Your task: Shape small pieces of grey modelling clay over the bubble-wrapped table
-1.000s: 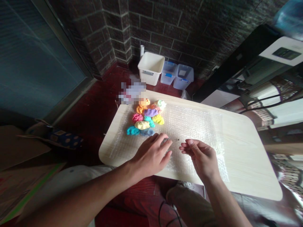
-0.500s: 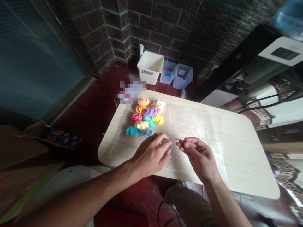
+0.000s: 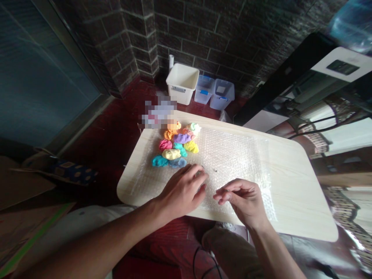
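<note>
My left hand (image 3: 186, 190) hovers over the near side of the bubble wrap (image 3: 232, 155), palm down, fingers loosely bent and thumb apart, with nothing visible in it. To its right, my right hand (image 3: 242, 197) has its thumb pressed to its fingertips; whether something tiny is between them is hidden. A tiny dark speck (image 3: 216, 171) lies on the bubble wrap beyond both hands. Soft clay-like lumps in several colours sit together at the left, among them a pale yellow lump (image 3: 171, 154), a purple lump (image 3: 182, 138) and a grey-blue lump (image 3: 178, 162) nearest my left hand.
The light wood table (image 3: 302, 193) has rounded corners. Behind it on the floor stand a white bin (image 3: 182, 83) and two clear boxes, one a clear box with a blue latch (image 3: 222, 94). A blurred-out patch covers something by the table's far left corner. Cardboard (image 3: 26, 221) is at left.
My right hand has drawn back toward me, away from the dark speck, which stays on the bubble wrap. My left hand has barely moved. The whole view has shifted slightly.
</note>
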Demonstrator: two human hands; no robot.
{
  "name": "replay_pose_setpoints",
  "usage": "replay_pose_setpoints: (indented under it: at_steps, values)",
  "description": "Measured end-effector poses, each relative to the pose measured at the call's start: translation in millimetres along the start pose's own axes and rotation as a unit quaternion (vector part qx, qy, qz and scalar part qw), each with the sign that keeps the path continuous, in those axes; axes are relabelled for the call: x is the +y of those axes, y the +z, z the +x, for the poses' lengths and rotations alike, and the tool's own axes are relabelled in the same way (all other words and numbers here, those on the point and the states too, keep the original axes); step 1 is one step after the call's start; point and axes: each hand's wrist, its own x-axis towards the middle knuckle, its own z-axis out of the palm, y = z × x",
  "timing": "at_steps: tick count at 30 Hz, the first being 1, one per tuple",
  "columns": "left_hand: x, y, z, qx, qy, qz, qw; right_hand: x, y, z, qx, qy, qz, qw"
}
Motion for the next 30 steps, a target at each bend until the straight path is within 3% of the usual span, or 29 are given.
replay_pose_setpoints:
  at_steps: [3, 8, 11, 18, 30]
  values:
    - [0, -0.7, 0, 0.003, -0.002, -0.001, 1.000, -1, -3, 4, 0.026, 0.000, -0.005, 1.000]
    - [0, -2.1, -1, 0.009, -0.001, -0.004, 1.000, 0, -17, 18, 0.139, -0.006, 0.004, 0.990]
    - [-1, -2.5, -1, 0.016, 0.002, -0.008, 1.000, 4, -24, 25, 0.177, -0.008, -0.005, 0.984]
    - [-1, -3.2, 0, 0.021, 0.008, -0.013, 1.000, 14, -31, 27, 0.194, -0.016, -0.036, 0.980]
    - [-1, -2.5, 0, 0.017, 0.001, -0.011, 1.000, 12, -23, 22, 0.123, -0.005, -0.065, 0.990]
